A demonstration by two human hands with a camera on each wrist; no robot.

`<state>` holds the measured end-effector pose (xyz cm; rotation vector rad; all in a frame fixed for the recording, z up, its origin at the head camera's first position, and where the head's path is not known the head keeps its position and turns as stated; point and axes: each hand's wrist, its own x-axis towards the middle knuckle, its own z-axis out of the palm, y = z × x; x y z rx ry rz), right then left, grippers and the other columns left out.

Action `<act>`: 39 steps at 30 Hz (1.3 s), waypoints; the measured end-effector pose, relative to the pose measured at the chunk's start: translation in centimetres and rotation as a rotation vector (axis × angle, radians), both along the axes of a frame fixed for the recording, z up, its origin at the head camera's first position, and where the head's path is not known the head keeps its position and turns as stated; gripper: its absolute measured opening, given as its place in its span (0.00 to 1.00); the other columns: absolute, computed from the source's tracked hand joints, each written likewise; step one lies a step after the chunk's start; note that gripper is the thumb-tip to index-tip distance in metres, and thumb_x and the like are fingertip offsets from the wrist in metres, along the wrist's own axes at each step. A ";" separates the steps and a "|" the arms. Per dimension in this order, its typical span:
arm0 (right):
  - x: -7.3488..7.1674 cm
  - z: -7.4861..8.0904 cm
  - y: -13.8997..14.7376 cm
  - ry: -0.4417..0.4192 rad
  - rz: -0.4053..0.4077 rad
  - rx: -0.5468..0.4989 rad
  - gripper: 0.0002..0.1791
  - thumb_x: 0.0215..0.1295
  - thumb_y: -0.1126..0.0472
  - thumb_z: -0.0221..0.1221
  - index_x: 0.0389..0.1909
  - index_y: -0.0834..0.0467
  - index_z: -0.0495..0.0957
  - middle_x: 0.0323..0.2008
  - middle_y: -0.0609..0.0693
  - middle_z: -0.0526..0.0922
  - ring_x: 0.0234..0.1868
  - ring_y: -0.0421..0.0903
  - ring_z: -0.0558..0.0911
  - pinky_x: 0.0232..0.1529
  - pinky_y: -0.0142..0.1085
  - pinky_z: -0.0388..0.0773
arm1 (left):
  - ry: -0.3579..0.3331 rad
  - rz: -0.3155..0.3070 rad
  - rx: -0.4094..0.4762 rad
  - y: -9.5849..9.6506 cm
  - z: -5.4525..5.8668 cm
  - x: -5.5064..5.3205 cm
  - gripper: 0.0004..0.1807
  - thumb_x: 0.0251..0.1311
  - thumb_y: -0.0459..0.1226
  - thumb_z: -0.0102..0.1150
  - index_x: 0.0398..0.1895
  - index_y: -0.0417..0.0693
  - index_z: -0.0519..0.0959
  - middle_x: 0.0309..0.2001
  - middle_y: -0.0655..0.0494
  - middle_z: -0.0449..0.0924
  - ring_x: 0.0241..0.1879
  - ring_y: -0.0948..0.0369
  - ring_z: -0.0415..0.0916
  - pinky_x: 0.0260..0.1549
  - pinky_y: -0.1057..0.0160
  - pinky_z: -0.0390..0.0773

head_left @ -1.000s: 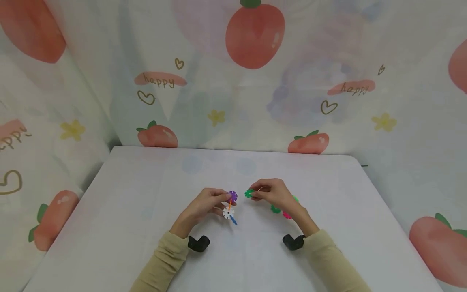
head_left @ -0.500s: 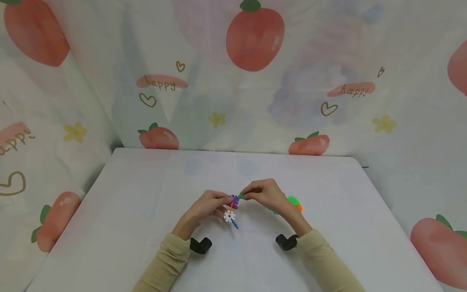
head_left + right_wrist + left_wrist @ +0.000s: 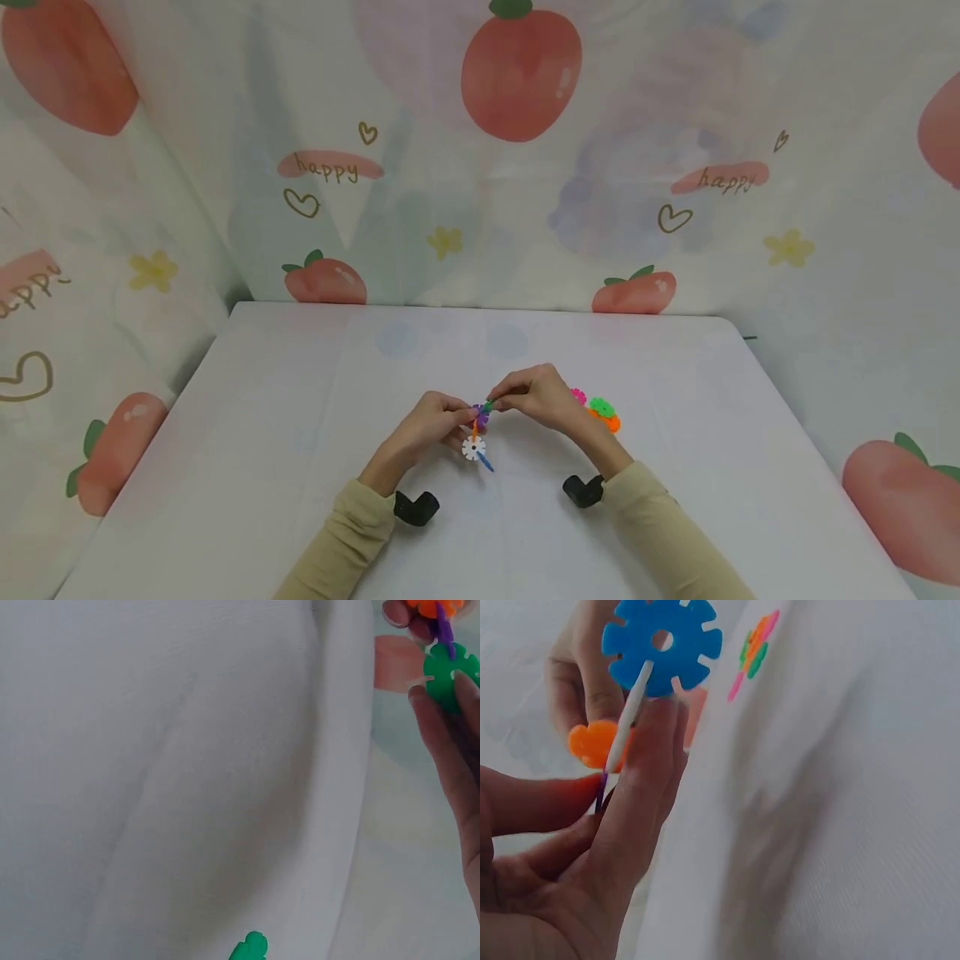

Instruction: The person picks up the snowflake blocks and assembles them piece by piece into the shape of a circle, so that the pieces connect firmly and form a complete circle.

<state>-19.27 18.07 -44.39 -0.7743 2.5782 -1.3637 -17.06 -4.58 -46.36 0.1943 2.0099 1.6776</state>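
My left hand pinches a purple notched disc between thumb and fingers. From that disc hangs a chain: an orange disc, a white disc and a blue disc, slotted edge to edge. A green notched disc is pinched by my right hand. In the right wrist view the green disc's edge meets the purple one at a slot; how deep it sits cannot be told. Both hands are held above the table, close together.
On the white-covered table, loose discs lie just right of my right hand: a pink disc, a light green disc and an orange disc. A printed cloth wall stands behind the table.
My right hand has moved left, bringing the green disc from apart to against the purple disc. The green disc has turned edge-on in the head view. My left hand has barely shifted.
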 end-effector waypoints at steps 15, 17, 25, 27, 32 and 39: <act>-1.4 -0.3 0.6 -0.223 0.076 -0.020 0.08 0.69 0.64 0.65 0.45 0.56 0.90 0.44 0.50 0.91 0.47 0.45 0.87 0.51 0.36 0.83 | -0.032 -0.130 0.115 -0.2 -0.8 -1.0 0.26 0.75 0.48 0.56 0.58 0.33 0.82 0.45 0.43 0.89 0.36 0.57 0.90 0.38 0.65 0.86; -1.4 -0.5 0.5 -0.223 0.079 -0.028 0.09 0.69 0.63 0.65 0.46 0.56 0.90 0.45 0.50 0.91 0.49 0.45 0.87 0.52 0.36 0.83 | -0.026 -0.112 0.100 -0.2 -0.9 -0.9 0.26 0.75 0.48 0.56 0.56 0.32 0.83 0.44 0.44 0.90 0.34 0.59 0.89 0.35 0.67 0.84; -1.1 -0.5 0.8 -0.188 0.050 0.015 0.14 0.70 0.60 0.65 0.54 0.57 0.87 0.51 0.51 0.89 0.52 0.46 0.87 0.55 0.38 0.84 | 0.009 -0.058 0.038 -0.5 -1.2 -0.8 0.25 0.75 0.48 0.56 0.49 0.31 0.85 0.40 0.44 0.90 0.31 0.65 0.84 0.32 0.68 0.82; -1.0 -0.5 1.3 -0.175 0.045 0.032 0.15 0.71 0.59 0.64 0.55 0.59 0.86 0.50 0.52 0.89 0.52 0.46 0.87 0.54 0.36 0.83 | 0.021 -0.045 0.029 -0.7 -1.2 -0.7 0.25 0.75 0.49 0.56 0.48 0.32 0.85 0.40 0.44 0.90 0.30 0.65 0.83 0.32 0.68 0.82; -0.6 -0.8 3.3 -0.139 -0.001 0.095 0.15 0.70 0.57 0.65 0.52 0.60 0.86 0.47 0.51 0.90 0.44 0.45 0.86 0.46 0.31 0.82 | 0.046 -0.006 0.016 -1.4 -1.2 -0.6 0.25 0.75 0.50 0.56 0.46 0.33 0.86 0.39 0.46 0.91 0.29 0.64 0.81 0.33 0.67 0.81; 0.3 -1.2 6.8 -0.128 -0.085 0.185 0.12 0.69 0.59 0.66 0.50 0.57 0.87 0.45 0.49 0.89 0.40 0.44 0.83 0.42 0.31 0.82 | 0.053 0.015 0.043 -2.2 -1.4 -0.7 0.25 0.74 0.49 0.57 0.48 0.32 0.86 0.39 0.46 0.90 0.30 0.64 0.81 0.33 0.67 0.81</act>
